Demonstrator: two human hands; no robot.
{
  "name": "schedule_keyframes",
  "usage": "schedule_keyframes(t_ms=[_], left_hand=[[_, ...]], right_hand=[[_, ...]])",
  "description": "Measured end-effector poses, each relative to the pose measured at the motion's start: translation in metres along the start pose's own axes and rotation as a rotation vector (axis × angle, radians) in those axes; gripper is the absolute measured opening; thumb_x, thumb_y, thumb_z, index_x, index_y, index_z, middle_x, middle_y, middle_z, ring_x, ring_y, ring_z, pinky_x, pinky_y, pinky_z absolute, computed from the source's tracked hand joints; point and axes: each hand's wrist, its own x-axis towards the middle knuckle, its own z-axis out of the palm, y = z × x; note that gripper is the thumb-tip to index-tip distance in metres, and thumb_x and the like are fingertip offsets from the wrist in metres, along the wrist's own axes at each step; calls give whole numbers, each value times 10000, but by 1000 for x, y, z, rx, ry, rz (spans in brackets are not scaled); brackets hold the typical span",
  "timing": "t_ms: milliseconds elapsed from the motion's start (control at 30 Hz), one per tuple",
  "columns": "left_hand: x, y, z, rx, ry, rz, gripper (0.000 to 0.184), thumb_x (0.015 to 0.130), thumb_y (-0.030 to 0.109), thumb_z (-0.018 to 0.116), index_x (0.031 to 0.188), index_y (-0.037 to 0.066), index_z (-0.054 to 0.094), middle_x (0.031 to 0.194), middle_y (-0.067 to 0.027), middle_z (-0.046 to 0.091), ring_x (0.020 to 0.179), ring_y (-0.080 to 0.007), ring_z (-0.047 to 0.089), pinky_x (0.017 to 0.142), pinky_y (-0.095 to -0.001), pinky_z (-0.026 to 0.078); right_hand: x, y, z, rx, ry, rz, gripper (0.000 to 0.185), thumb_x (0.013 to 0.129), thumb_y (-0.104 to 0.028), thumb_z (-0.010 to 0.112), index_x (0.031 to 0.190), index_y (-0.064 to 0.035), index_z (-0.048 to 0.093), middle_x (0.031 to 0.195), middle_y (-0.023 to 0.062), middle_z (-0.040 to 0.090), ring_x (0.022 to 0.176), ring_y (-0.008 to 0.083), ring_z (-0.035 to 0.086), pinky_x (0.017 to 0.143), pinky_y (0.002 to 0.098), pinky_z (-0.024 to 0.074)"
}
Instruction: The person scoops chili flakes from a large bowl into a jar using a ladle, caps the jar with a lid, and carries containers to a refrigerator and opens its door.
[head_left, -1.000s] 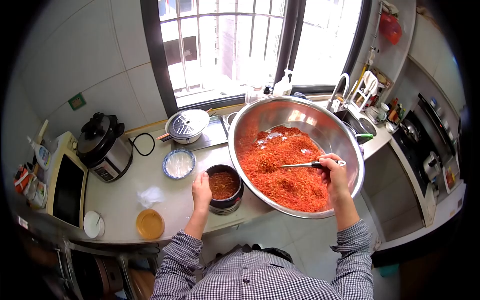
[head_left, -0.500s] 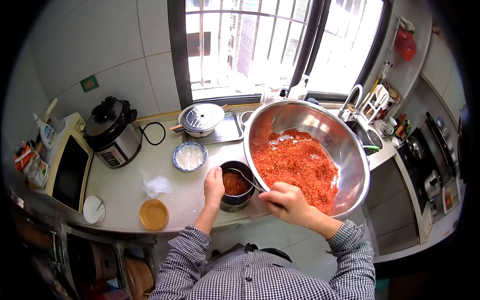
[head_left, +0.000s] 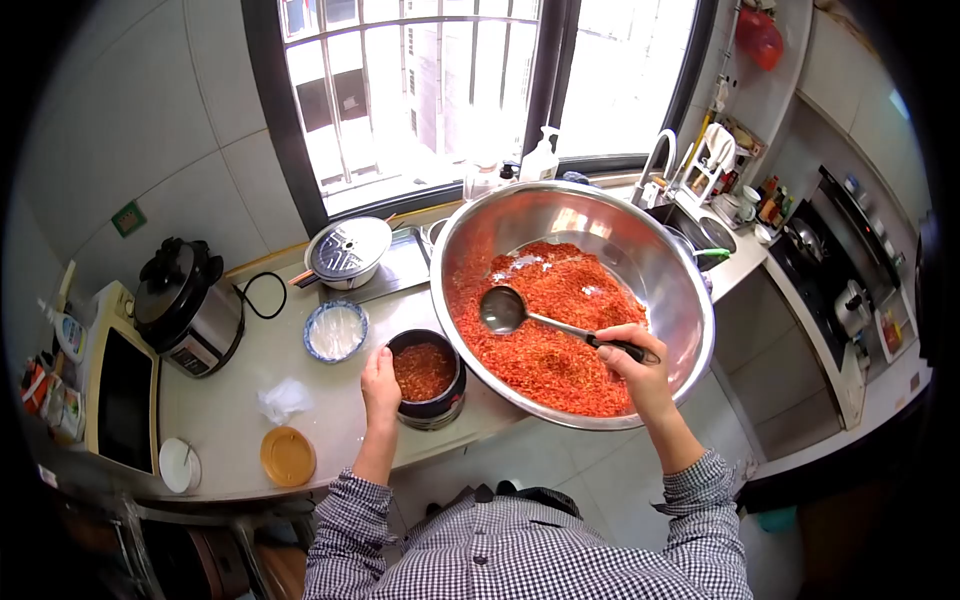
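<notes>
My right hand (head_left: 640, 372) grips the black handle of a metal ladle (head_left: 503, 310). The ladle's bowl is over the chopped red chili (head_left: 570, 345) in a large steel basin (head_left: 690, 290); whether it touches the chili I cannot tell. Against the left side of a dark pot (head_left: 452, 398), my left hand (head_left: 379, 392) holds on near the rim, its fingers partly hidden. Inside the pot is a reddish-brown chili mixture (head_left: 423, 372). The basin's left edge is close beside the pot.
Behind the pot are a blue-rimmed bowl covered with plastic film (head_left: 336, 331) and a lidded pan (head_left: 348, 252) on a metal tray. Leftward are a crumpled plastic bag (head_left: 285, 400), an orange-brown lid (head_left: 287, 457), a white cup (head_left: 180, 465), a pressure cooker (head_left: 185, 310) and a microwave (head_left: 120, 380).
The ladle has moved from the pot to over the basin, carried rightward by my right hand. My left hand stays at the pot. The whole view has shifted and tilted.
</notes>
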Motion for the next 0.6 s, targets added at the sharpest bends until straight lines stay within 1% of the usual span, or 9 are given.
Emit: schedule_keyframes(t_ms=[100,133,233,267,367,467,500,600], left_hand=[[0,0,1,-24,3,-14,358,937,261,454,1109,-27,581,1010,-182,635,950,-256,591,849,-327,434],[1,-3,1,-35,4,-10,360,939,260,452,1111,-31,578,1010,-174,637,946,-247,589,848,-325,433],[1,-3,1,-30,14,-11,360,941,261,451,1111,-31,577,1005,-172,637,942,-243,588,847,-322,433],[1,-6,2,-48,19,-20,362,943,264,451,1108,-31,578,992,-163,639,931,-229,585,840,-314,433],[0,-1,1,-62,-2,-32,361,944,263,452,1107,-34,578,984,-153,639,923,-213,581,835,-308,432],[3,-10,3,-92,10,-19,356,943,256,455,1106,-35,579,984,-152,639,922,-204,579,832,-307,432],[3,-9,2,-82,5,-12,356,942,254,456,1106,-36,579,986,-152,639,924,-203,578,833,-308,431],[2,-6,1,-64,0,2,353,941,250,459,1105,-38,579,985,-150,640,921,-202,579,831,-309,432]], right_hand=[[1,35,-15,-419,88,-284,140,761,-19,642,900,-24,656,723,33,585,631,111,547,575,231,434],[-3,38,-18,-569,112,-301,128,746,-35,646,872,-42,666,698,62,571,631,147,559,583,254,441],[-9,61,-30,-729,123,-243,126,746,-48,641,869,-52,668,712,78,583,632,162,564,604,266,450],[-10,68,-31,-657,118,-219,101,772,-72,628,861,-35,660,706,50,591,633,135,564,583,259,444],[-11,80,-30,-213,106,178,97,785,-78,619,851,-11,643,674,24,584,578,100,543,506,237,422],[-2,85,-36,80,197,321,87,787,-72,614,844,-7,625,633,6,564,517,67,507,433,203,379],[0,84,-38,78,258,358,73,774,-49,610,840,-17,618,612,23,568,468,64,482,396,193,367],[3,77,-46,131,324,355,69,780,-48,576,823,-21,622,597,37,586,459,72,511,394,193,375]])
